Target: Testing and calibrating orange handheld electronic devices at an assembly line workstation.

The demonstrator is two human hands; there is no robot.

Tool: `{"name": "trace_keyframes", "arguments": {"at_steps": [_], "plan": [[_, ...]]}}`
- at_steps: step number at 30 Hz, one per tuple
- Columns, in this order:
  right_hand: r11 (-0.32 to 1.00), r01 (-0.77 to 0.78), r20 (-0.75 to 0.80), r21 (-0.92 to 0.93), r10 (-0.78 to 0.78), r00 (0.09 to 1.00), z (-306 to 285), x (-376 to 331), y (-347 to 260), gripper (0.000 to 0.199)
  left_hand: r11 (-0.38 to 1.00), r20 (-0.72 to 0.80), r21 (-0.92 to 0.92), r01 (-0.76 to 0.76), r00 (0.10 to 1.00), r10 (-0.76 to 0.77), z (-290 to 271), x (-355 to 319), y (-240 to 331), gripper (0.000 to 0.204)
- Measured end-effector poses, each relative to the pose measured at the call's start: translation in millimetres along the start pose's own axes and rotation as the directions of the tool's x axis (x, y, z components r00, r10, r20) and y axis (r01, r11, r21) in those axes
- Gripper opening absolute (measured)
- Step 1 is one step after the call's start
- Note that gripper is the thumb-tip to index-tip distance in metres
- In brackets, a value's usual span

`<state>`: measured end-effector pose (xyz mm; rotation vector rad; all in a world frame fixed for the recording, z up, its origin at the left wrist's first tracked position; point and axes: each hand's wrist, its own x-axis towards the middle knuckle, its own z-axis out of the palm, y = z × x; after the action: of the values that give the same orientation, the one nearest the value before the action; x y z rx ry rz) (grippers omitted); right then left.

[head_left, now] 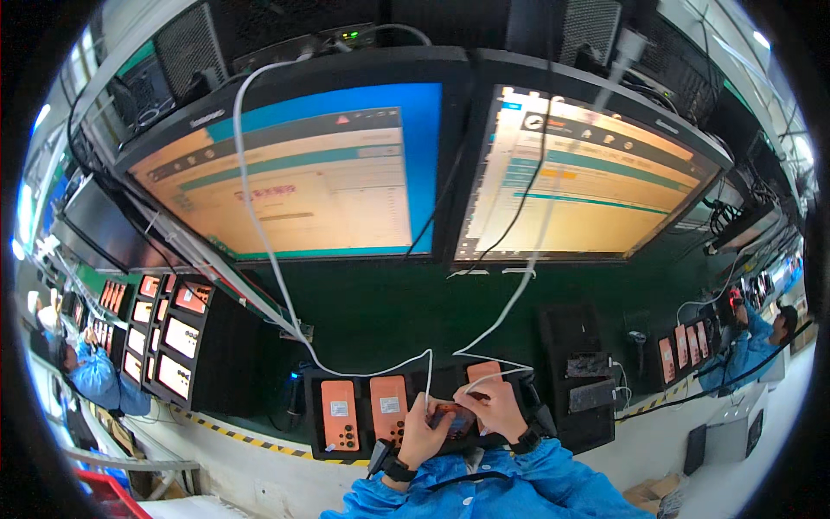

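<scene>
My left hand (421, 432) is closed around a phone (453, 422) with a dark face, low in the middle of the view. A white cable (430, 368) hangs down to the phone by my left fingers. My right hand (495, 408) is pinched at the phone's upper right, on the end of a second white cable (501, 357); its plug is hidden by the fingers. Beside my left hand, two orange phones (340, 415) (388, 405) with pale labels lie camera side up in a black tray (333, 381). Another orange phone (484, 371) lies partly behind my right hand.
Two lit monitors (320, 173) (588, 177) stand over the green bench (372, 303), with cables hanging across them. A black rack of orange phones (177, 337) is at left. Dark blocks with cables (592, 396) sit at right. People in blue work at both sides.
</scene>
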<state>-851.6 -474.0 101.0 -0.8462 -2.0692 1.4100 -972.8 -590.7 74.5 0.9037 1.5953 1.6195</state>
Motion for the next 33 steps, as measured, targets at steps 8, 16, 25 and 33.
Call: {"name": "trace_keyframes", "arguments": {"at_steps": [8,16,25,33], "plan": [[0.991,0.063,0.112,-0.120,-0.049,0.993,-12.0,6.0,-10.4,0.014,0.988,0.047,0.153,0.021,0.998,-0.029,-3.9,-3.0,-1.3,0.035],[0.999,0.046,-0.044,-0.028,-0.047,0.998,-9.5,-5.9,-11.0,0.010,0.997,0.074,0.055,0.061,0.995,-0.065,1.7,-1.8,-6.3,0.035],[0.938,0.301,0.017,-0.170,-0.303,0.953,-14.5,-0.7,-3.0,0.012,0.995,0.089,0.049,0.085,0.992,-0.089,7.5,-0.9,3.8,0.035],[0.971,0.206,0.054,-0.118,-0.201,0.978,-6.8,16.7,18.0,0.014,0.983,0.013,-0.126,0.133,0.991,-0.133,-2.6,4.7,-8.2,0.028]]}}
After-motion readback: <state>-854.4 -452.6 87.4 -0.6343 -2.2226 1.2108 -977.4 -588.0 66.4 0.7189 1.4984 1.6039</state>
